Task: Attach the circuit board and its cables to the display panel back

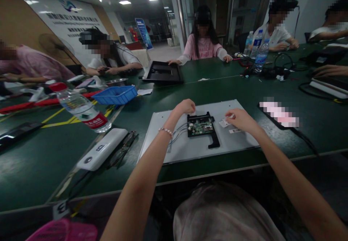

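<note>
A pale grey flat panel point(179, 154) lies on the table before me. On it sits a black bracket point(214, 139) framing a green circuit board point(199, 127), with thin cables point(178, 134) running off to the left. My left hand point(185, 107) is closed above the bracket's far left corner; a small whitish bit shows at its fingertips, too small to name. To the right of the board, my right hand point(241, 119) is closed in a pinch on a small whitish, film-like piece point(223, 122). Just below it, a white label strip point(235, 131) lies on the panel.
To the left are a water bottle point(81, 108), a white power bank point(103, 149), glasses point(123, 150) and a blue tray point(116, 95). A phone point(277, 115) with a cable lies right. Across the table, a person point(205, 47) touches a black frame point(163, 73); several others sit around.
</note>
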The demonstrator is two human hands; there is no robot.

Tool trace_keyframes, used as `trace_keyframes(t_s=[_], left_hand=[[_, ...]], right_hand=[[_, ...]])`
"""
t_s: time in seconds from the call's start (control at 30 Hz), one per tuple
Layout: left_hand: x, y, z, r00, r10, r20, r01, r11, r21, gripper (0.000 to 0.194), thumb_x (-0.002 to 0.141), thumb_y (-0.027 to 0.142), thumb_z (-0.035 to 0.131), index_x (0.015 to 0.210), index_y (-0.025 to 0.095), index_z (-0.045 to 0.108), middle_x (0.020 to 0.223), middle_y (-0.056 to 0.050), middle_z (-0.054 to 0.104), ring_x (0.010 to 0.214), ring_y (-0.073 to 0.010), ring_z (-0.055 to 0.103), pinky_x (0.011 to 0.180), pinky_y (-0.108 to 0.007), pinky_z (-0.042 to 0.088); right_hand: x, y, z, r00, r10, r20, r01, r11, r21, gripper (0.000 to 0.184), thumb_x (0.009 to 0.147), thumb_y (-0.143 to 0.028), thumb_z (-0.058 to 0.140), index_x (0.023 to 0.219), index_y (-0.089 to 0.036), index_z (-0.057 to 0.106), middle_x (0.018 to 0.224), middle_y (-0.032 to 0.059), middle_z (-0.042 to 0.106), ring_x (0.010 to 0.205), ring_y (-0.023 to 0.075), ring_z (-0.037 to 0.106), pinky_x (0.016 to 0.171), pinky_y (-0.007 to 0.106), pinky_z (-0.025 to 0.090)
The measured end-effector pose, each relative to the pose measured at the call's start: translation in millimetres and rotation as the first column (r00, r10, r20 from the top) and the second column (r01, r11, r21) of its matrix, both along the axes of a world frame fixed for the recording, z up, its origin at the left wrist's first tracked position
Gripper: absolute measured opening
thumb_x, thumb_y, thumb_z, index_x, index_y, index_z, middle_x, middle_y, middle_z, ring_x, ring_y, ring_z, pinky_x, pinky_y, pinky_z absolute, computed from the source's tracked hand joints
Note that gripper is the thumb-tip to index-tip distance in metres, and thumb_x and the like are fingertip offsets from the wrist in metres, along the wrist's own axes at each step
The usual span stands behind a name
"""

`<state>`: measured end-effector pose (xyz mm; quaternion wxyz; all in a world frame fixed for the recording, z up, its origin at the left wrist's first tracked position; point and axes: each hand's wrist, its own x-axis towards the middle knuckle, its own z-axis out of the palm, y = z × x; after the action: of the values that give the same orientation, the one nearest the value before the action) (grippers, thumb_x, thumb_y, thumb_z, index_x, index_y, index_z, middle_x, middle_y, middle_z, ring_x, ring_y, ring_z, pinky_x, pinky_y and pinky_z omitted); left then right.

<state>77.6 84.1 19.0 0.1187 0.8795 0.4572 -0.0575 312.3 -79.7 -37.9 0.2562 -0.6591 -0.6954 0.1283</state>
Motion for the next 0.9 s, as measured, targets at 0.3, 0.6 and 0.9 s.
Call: trace_keyframes(t_s=[0.3, 0.6, 0.9], left_hand=[[25, 5, -0.9, 0.999, 0.018, 0.033, -0.018, 1.0, 0.008, 0.029, 0.064, 0.01, 0.059, 0.088, 0.016, 0.074, 0.086, -0.006, 0.072, 0.081, -0.0182, 0.066, 0.069, -0.021, 0.048], [-7, -11, 11.7, 0.998, -0.02, 0.056, 0.017, 0.998, 0.059, 0.039, 0.073, 0.02, 0.054, 0.109, 0.014, 0.069, 0.109, -0.008, 0.069, 0.098, -0.021, 0.064, 0.084, -0.023, 0.046], [-59, -54, 20.1, 0.99, -0.098, 0.102, 0.093, 0.994, 0.057, 0.077, 0.084, 0.053, 0.048, 0.144, 0.007, 0.03, 0.148, -0.018, 0.034, 0.135, -0.029, 0.037, 0.111, -0.035, 0.028]], right_hand=[[-1, -1, 2.6, 0.999, -0.026, 0.035, 0.025, 1.0, 0.014, 0.025, 0.085, -0.028, 0.055, 0.102, -0.015, 0.068, 0.101, 0.0113, 0.068, 0.085, 0.0208, 0.063, 0.08, 0.033, 0.047], [-4, -2, 4.9, 1.0, -0.016, -0.004, 0.016, 0.997, 0.074, 0.026, 0.086, -0.025, 0.054, 0.107, -0.015, 0.067, 0.106, 0.012, 0.066, 0.087, 0.0197, 0.064, 0.083, 0.034, 0.049], [-27, 13, 35.8, 0.982, 0.153, 0.11, -0.171, 0.969, 0.179, 0.029, 0.089, -0.024, 0.051, 0.113, -0.017, 0.065, 0.113, 0.0107, 0.065, 0.105, 0.0231, 0.059, 0.093, 0.037, 0.044]])
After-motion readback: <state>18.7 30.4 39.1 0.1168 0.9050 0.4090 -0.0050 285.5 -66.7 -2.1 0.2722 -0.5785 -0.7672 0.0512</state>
